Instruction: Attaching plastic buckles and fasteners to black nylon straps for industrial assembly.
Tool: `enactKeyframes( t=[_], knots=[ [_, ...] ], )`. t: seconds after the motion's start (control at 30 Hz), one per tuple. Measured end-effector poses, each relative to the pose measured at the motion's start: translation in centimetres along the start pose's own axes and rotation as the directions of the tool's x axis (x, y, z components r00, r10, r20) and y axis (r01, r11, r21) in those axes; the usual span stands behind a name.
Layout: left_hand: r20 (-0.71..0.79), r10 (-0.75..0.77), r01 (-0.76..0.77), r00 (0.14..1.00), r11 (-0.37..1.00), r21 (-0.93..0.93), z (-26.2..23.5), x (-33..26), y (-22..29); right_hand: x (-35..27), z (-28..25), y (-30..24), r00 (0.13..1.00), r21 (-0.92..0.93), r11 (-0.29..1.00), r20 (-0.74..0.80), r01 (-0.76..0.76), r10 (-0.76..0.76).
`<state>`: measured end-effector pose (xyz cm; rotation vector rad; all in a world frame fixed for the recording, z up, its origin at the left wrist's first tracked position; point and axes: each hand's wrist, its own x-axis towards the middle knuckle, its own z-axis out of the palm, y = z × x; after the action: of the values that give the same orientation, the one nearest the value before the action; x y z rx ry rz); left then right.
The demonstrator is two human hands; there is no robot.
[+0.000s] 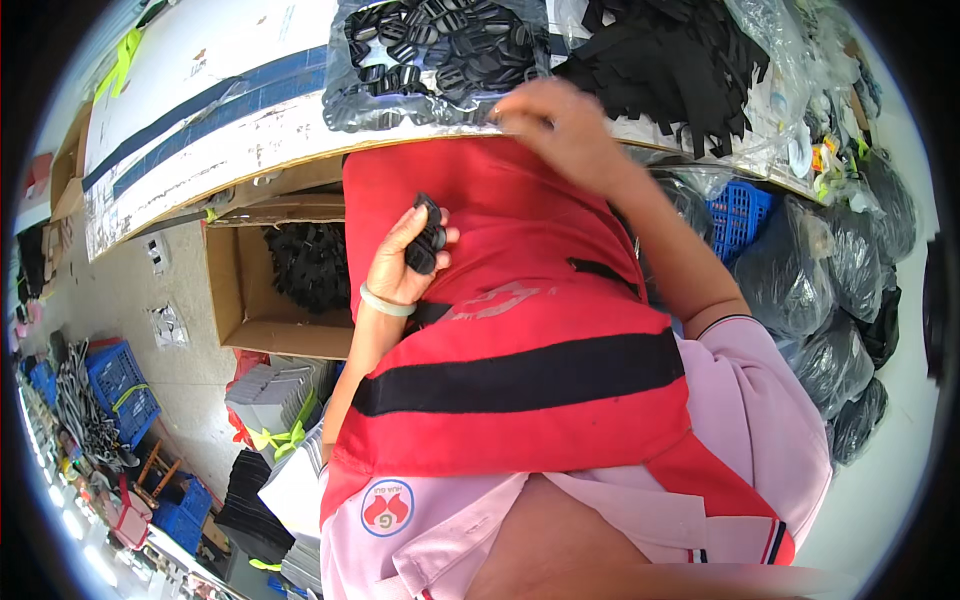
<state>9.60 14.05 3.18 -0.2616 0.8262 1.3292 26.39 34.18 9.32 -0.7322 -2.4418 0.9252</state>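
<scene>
My left hand (398, 258) is closed around several black plastic buckles (427, 240), held stacked above my red apron (470, 210). A pale bangle circles that wrist. My right hand (553, 120) is over the table's front edge, smeared by motion, and what its fingers hold, if anything, I cannot make out. Just beyond it, a clear plastic bag (340, 112) lies spread on the table, heaped with loose black buckles (440, 45). A pile of short black webbing straps (670, 75) lies to the right of that bag.
The white worktable (240, 140) runs across the far side. Under it, an open cardboard box (232, 285) holds black pieces. Filled dark plastic bags (790, 270) and a blue crate (738, 215) stand at the right. Stacked grey sheets (270, 390) sit at my left.
</scene>
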Motion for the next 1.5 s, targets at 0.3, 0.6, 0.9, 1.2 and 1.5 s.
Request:
enactKeyframes(
  t=[0.3, 0.6, 0.9, 1.2, 1.5],
  knots=[
    [0.043, 0.169, -0.167, 0.985, 0.847, 0.504, 0.7, 0.4, -0.3, 4.2, -7.2, 8.9, 0.951, -0.633, 0.772, -0.267, -0.052, -0.154],
    [0.045, 0.533, -0.48, 0.845, 0.718, 0.505, 3.3, -0.5, 1.9, -0.6, 3.7, -4.8, 0.91, 0.513, 0.765, 0.341, -0.389, 0.234],
    [0.111, 0.646, -0.549, 0.755, 0.531, 0.646, 2.3, -1.0, 1.6, -0.7, 5.1, -5.7, 0.648, 0.573, 0.304, 0.648, -0.761, 0.399],
    [0.404, 0.771, -0.665, 0.493, 0.034, 0.746, 1.4, -0.1, 2.1, -1.1, 6.6, -5.4, 0.694, 0.66, 0.233, 0.623, -0.714, 0.362],
    [0.403, 0.725, -0.647, 0.559, 0.077, 0.758, 1.1, -0.5, 2.0, -1.0, 6.5, -4.2, 0.653, 0.68, -0.009, 0.708, -0.733, 0.268]
  ],
)
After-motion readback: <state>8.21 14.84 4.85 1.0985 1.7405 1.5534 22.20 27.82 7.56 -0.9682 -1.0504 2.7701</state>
